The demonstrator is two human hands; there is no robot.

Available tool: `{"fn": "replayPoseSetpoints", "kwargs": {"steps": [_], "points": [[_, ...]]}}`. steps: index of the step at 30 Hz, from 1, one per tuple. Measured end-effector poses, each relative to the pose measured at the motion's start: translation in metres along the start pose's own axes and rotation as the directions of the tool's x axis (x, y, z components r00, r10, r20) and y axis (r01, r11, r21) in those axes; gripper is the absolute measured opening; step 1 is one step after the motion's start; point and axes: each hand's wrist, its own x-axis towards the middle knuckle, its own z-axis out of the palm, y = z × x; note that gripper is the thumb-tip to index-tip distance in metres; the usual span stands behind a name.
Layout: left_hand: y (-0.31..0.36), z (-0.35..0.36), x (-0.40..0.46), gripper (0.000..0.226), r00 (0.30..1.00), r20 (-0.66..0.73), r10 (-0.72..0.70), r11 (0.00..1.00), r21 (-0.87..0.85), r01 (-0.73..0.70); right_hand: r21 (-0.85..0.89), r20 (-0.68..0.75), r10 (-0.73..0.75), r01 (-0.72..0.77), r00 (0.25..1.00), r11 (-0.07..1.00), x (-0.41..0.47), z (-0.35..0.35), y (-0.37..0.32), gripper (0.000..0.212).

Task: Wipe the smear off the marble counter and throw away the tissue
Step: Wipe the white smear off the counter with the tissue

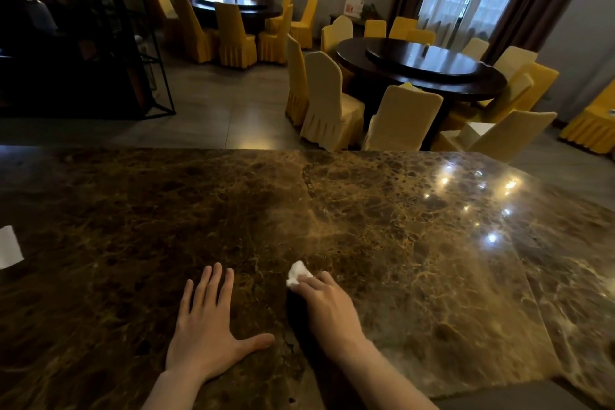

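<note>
A wide brown marble counter (382, 226) with gold veins fills the lower half of the head view. My right hand (327, 304) presses a crumpled white tissue (297, 273) onto the marble near the middle; the tissue pokes out past my fingertips. My left hand (208, 323) lies flat on the counter just to the left, palm down, fingers spread, holding nothing. I cannot make out a smear against the stone's pattern.
A white sheet of paper (10, 247) lies at the counter's left edge. Beyond the counter's far edge are round dark dining tables (422, 68) ringed by yellow-covered chairs (327, 103), and a dark metal shelf frame (146, 53) at the left. No bin is visible.
</note>
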Motion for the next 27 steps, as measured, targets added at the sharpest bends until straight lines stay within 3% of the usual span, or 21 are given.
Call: {"fn": "replayPoseSetpoints", "kwargs": {"steps": [3,5,7,12,16,18,22,27], "points": [[-0.002,-0.001,-0.001,0.152,1.0,0.006,0.01,1.0,0.004,-0.01,-0.081,-0.05,0.164,-0.168,0.985,0.982,-0.008,-0.013,0.035,0.029],[0.0,-0.001,-0.001,0.152,1.0,0.005,0.006,1.0,0.0,-0.006,-0.095,-0.099,0.313,-0.322,0.944,0.942,-0.011,-0.017,0.047,0.033],[0.0,-0.001,-0.001,0.151,1.0,0.0,0.006,1.0,-0.003,-0.006,-0.113,-0.137,0.364,-0.379,0.921,0.918,-0.011,-0.016,0.042,0.032],[0.0,0.001,0.0,0.152,1.0,0.006,-0.004,1.0,0.011,0.004,0.006,-0.066,0.17,-0.17,0.983,0.985,-0.013,0.001,-0.018,0.021],[0.002,0.001,0.0,0.153,1.0,0.004,-0.01,0.999,0.037,0.01,0.032,-0.001,0.062,-0.062,0.998,0.998,-0.033,0.01,-0.035,0.046],[0.001,0.0,0.0,0.153,1.0,0.011,-0.01,0.999,0.039,0.009,-0.04,0.001,0.031,-0.031,1.0,0.999,-0.043,0.003,-0.024,0.031],[0.0,0.0,-0.002,0.151,1.0,0.006,-0.001,1.0,0.027,0.001,-0.066,-0.053,0.247,-0.25,0.968,0.966,-0.05,-0.014,0.025,0.003],[0.001,-0.002,-0.002,0.151,1.0,0.012,0.001,0.999,0.033,-0.002,-0.087,-0.172,0.476,-0.495,0.863,0.865,-0.041,-0.016,0.043,0.004]]}}
